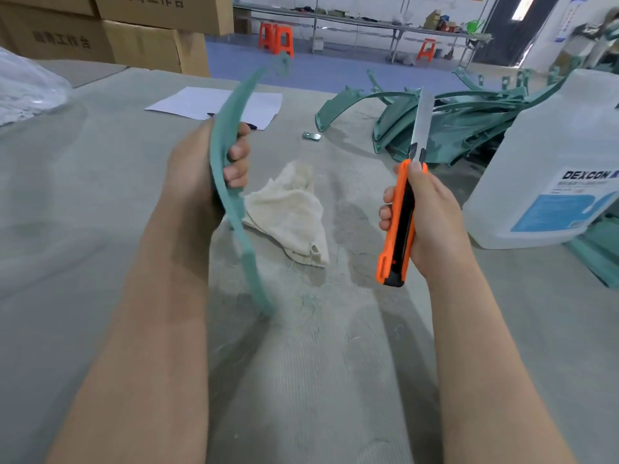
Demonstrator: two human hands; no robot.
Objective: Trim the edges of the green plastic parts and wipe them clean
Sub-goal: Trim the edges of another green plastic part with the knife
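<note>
Gripping the curved green plastic strip in our left hand and the orange utility knife with its long extended blade in our right hand, we risk the blade slipping into the left fingers wrapped over the strip's edge.

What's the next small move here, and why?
Probably bring the knife over to the edge of the curved green part: the left hand grips the part, the right hand grips the knife, blade extended, apart from it. The cloth lies untouched.

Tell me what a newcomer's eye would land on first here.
The orange utility knife, blade extended upward, is gripped in the right hand at centre right. Next comes the curved green plastic part, held upright by the left hand, with a crumpled white cloth beyond it.
</note>
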